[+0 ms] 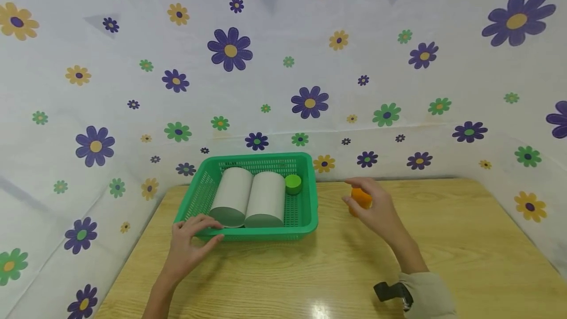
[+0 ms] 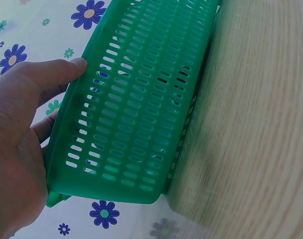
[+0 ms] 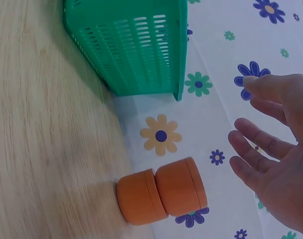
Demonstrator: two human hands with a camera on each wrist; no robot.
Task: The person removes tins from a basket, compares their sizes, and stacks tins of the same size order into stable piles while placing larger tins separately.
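left hand (image 1: 192, 240): rests on the near left corner of the green basket (image 1: 305, 220); the fingers (image 2: 66, 67) lie fairly straight against the slotted wall and rim, steadying it rather than gripping it.
right hand (image 1: 376, 210): hovers just beside the orange container (image 3: 161, 191); the fingers (image 3: 251, 144) are spread and relaxed and hold nothing, with a clear gap to the container in the right wrist view.
orange container: stands on the desk (image 1: 310, 279) near its far edge, to the right of the basket and apart from it; it looks like two stacked round parts, one narrower.
green basket: sits at the far left part of the desk, close to the flowered backdrop (image 1: 283, 63).
in the basket: two white cylinders (image 1: 248, 198) lie side by side, touching; a small green round piece (image 1: 293, 183) sits in the far right corner.
step in hand: by the look of it, the right hand is at the orange container with no grasp made, while the left braces the basket.
next move: a grasp would call for the fingers to come round the container's sides; the free room in the basket seems to be on its right side, beside the cylinders.
risk: the container is narrow at one end and could tip if nudged.
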